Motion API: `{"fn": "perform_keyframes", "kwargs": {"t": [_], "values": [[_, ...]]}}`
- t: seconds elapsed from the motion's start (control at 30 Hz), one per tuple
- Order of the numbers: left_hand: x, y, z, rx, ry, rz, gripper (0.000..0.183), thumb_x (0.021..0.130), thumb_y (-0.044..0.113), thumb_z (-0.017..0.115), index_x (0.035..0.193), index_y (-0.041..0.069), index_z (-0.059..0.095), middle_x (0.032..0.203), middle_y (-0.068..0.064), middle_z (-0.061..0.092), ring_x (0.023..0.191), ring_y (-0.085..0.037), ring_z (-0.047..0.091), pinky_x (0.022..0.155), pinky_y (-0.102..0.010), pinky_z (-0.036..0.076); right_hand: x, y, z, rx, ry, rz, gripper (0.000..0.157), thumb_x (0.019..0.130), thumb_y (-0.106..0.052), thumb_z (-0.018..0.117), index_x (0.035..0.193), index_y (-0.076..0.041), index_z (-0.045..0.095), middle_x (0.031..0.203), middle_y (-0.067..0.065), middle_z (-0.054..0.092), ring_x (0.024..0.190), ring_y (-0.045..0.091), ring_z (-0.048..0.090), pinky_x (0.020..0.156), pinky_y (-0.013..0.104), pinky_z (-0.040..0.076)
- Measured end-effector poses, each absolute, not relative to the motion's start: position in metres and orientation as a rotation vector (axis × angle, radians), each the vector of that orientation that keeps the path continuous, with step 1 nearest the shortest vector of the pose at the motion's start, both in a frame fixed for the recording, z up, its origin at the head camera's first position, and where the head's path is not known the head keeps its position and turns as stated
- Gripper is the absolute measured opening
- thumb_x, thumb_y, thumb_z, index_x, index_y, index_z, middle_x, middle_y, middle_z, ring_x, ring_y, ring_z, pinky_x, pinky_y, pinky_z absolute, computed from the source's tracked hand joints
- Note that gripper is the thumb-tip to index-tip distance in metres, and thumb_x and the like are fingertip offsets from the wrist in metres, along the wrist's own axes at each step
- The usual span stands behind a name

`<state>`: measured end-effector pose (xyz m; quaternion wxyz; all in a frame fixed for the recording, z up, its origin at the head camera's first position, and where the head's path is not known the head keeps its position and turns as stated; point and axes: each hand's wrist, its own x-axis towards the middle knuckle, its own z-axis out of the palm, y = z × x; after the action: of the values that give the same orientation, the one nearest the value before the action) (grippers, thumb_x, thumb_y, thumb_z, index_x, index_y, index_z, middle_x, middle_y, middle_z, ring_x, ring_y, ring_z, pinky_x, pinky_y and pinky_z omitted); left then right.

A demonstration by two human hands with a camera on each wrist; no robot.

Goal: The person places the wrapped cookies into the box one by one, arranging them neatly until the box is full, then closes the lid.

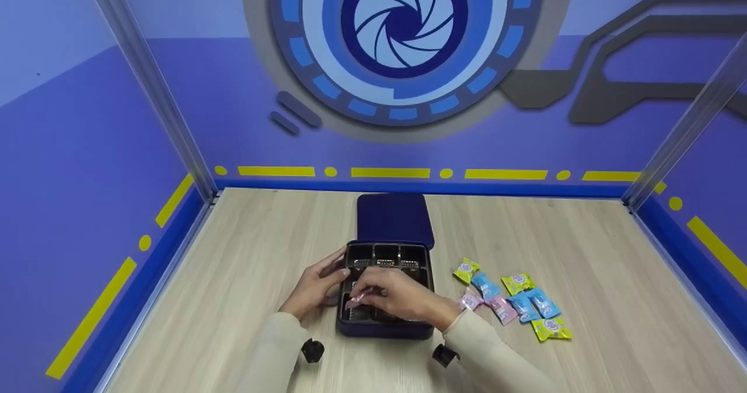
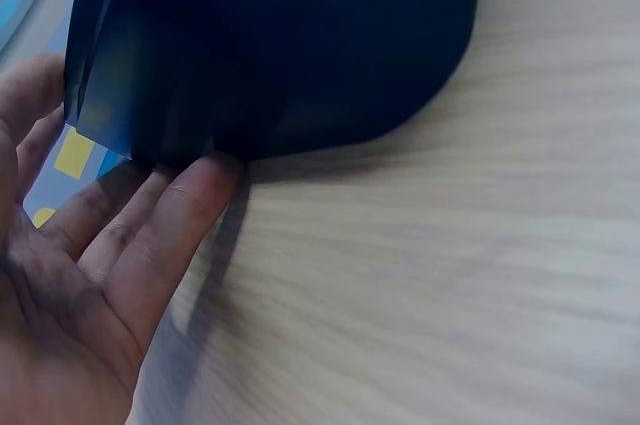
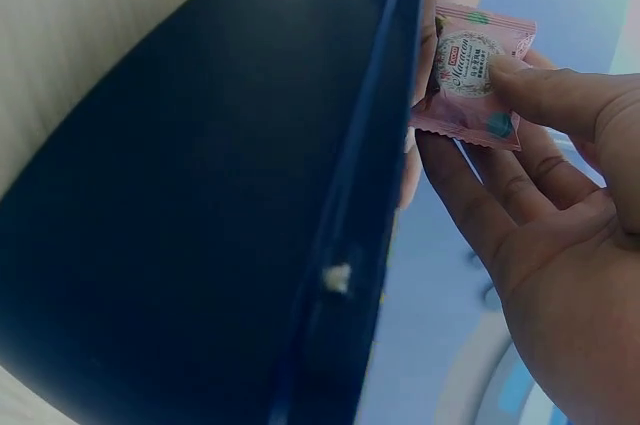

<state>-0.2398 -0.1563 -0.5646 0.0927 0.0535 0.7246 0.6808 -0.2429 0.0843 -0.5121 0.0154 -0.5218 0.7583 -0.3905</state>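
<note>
A dark blue tin box (image 1: 385, 330) with a black divided insert stands on the wooden table. My left hand (image 1: 318, 285) holds the box's left side, thumb at the rim; in the left wrist view its fingertips (image 2: 215, 177) lie against the lower edge of the wall. Over the front left compartment, my right hand (image 1: 400, 294) pinches a pink wrapped candy (image 3: 470, 75) between thumb and fingers. The printed wrapper faces the right wrist camera. Part of the insert is hidden beneath this hand.
Behind the box lies its dark blue lid (image 1: 394, 218). To the right are loose wrapped candies: yellow (image 1: 551, 329), blue (image 1: 545, 302) and pink (image 1: 502, 309). Blue-purple panels (image 1: 233, 107) wall in the table (image 1: 613, 334) at the back and sides.
</note>
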Motion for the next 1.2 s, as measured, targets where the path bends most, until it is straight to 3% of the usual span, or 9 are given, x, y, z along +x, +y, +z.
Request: {"fn": "perform_keyframes", "kwargs": {"t": [0.23,0.73,1.03,1.2], "values": [[-0.239,-0.156,-0.564,0.151,2.133,2.017,0.062,0.107,0.023,0.068,0.164,0.019,0.044,0.158,-0.026,0.048,0.135,-0.039,0.055,0.079,-0.049,0.064,-0.243,0.08,-0.515,-1.618,2.366,-1.168,0.014,0.097,-0.002,0.076,0.11,-0.008,0.076,0.109,0.0,0.074,0.107,0.009,0.067,0.101,0.027,0.054],[-0.241,-0.158,-0.565,0.154,2.056,2.036,0.064,0.107,0.022,0.068,0.165,0.018,0.041,0.164,-0.028,0.038,0.141,-0.047,0.049,0.083,-0.054,0.063,-0.241,0.074,-0.516,-1.558,2.402,-1.06,0.013,0.099,-0.004,0.074,0.111,-0.009,0.076,0.112,-0.002,0.073,0.109,0.006,0.066,0.101,0.024,0.053],[-0.244,-0.159,-0.568,0.141,2.03,2.048,0.066,0.106,0.021,0.07,0.165,0.021,0.042,0.162,-0.026,0.042,0.137,-0.041,0.054,0.082,-0.052,0.063,-0.243,0.073,-0.521,-1.557,2.365,-1.058,0.013,0.1,-0.003,0.074,0.112,-0.007,0.076,0.112,0.0,0.073,0.108,0.006,0.066,0.098,0.021,0.053],[-0.242,-0.159,-0.567,0.137,2.054,2.03,0.065,0.106,0.023,0.07,0.165,0.021,0.043,0.164,-0.027,0.039,0.139,-0.044,0.053,0.083,-0.052,0.063,-0.243,0.073,-0.522,-1.549,2.375,-1.046,0.014,0.099,-0.003,0.074,0.112,-0.008,0.076,0.111,-0.001,0.073,0.107,0.005,0.066,0.098,0.022,0.053]]}}
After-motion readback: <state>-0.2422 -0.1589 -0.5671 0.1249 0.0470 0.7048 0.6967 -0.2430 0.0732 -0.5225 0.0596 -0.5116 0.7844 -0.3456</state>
